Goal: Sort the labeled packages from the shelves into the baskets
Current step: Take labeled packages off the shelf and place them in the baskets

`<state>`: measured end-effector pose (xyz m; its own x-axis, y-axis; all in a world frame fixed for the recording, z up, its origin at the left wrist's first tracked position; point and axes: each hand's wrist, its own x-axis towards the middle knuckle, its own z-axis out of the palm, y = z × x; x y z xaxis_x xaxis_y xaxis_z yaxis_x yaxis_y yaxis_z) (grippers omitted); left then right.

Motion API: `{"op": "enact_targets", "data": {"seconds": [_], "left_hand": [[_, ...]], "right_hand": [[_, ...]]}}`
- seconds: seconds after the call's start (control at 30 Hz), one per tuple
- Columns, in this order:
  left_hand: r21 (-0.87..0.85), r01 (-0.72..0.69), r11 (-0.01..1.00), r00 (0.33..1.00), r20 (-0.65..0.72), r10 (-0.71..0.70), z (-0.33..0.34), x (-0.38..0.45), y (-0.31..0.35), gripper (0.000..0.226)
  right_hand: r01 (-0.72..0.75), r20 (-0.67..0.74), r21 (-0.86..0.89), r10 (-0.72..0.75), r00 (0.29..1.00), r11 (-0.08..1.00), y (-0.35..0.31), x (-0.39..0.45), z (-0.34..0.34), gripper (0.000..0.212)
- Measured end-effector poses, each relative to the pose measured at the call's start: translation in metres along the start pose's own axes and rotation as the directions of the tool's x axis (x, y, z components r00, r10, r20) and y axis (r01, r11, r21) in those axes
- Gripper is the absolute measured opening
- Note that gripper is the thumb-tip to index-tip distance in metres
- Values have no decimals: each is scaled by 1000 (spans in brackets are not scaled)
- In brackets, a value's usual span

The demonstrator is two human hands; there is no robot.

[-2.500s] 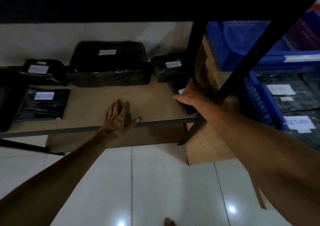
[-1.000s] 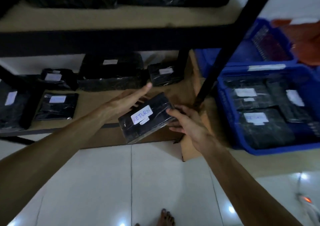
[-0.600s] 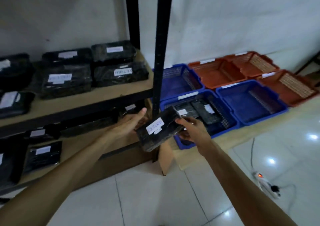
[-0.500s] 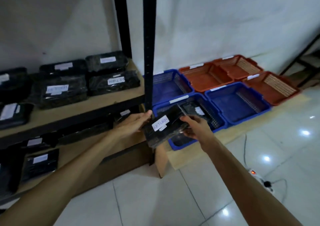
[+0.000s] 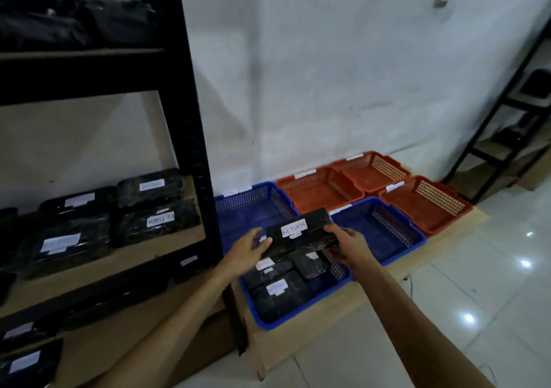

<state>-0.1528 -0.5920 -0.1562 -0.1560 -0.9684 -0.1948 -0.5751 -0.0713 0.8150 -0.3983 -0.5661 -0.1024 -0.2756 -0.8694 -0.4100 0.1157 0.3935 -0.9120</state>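
— Both hands carry it now: left hand [image 5: 245,250] and right hand [image 5: 347,246] grip opposite ends of the black plastic-wrapped package with the white "RETURN" label [image 5: 299,234]. A second ago it was beside the shelf post; now it hovers over the near blue plastic basket [image 5: 298,310].

— So a drop is due?

— Probably; similar packages lie inside. Basket sits on a cardboard sheet [image 5: 328,337] at the white tiled floor [image 5: 447,328], along the wall.

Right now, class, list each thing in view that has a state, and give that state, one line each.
RETURN package: held in the air over the near blue basket.
Left hand: grips its left end.
Right hand: grips its right end.
Near blue basket: holds several packages.
Right blue basket: nothing visible inside.
Orange baskets: nothing visible inside.
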Motion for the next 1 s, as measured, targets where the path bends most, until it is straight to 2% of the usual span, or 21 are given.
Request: {"op": "enact_targets", "data": {"seconds": [0.17,0.27,0.37,0.53,0.67,0.8,0.9,1.0], "left_hand": [[135,173,976,970,-192,-146,19,61,-31,58],[205,337,919,918,-288,-272,29,96,-52,60],[236,447,863,867,-352,-352,37,120,-67,65],[188,581,792,766,-456,-454,47,156,-98,83],[96,619,779,654,-613,-444,49,183,-121,79],[-36,644,764,501,-735,-457,43,202,-131,61],[-111,618,778,474,-737,-481,45,213,-143,56],[-90,588,804,483,-758,-438,53,213,-153,59]], "right_hand": [[-55,92,-49,59,994,997,-17,97,13,22],[-107,150,-92,120,981,990,-19,156,32,23],[-149,215,-99,168,962,984,-17,201,58,14],[-220,318,-152,258,912,964,5,266,116,10],[-252,379,-194,309,872,948,20,305,162,12],[-88,468,-355,259,845,931,28,340,210,6],[-35,543,-457,310,781,889,43,361,251,14],[-14,587,-479,332,738,877,61,373,285,16]]}}
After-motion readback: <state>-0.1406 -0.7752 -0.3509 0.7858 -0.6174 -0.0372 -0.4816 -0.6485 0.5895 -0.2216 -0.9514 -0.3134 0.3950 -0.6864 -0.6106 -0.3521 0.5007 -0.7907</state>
